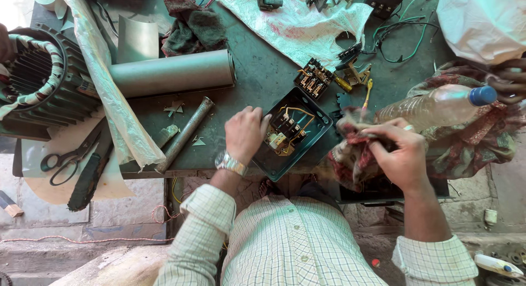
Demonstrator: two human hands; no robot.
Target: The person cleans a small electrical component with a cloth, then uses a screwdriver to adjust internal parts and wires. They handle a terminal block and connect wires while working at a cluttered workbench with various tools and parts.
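While the left hand (246,133) rests with curled fingers on the rim of the one open switch box (291,132), we see the right hand (399,154) closed on a crumpled reddish rag (350,149) just beside that box. The box is a dark green, square metal tray at the near edge of the table (257,72), with copper wires and black contact blocks inside. Behind it lies one loose black contact block (314,79) with brass parts. We count two grey tubes: one wide, smooth roll (172,73) and one thin, rough pipe (185,133). One clear plastic bottle (438,104) with a blue cap lies on patterned cloth to the right. One pair of scissors (70,158) and one ribbed motor housing (38,78) sit at the left.
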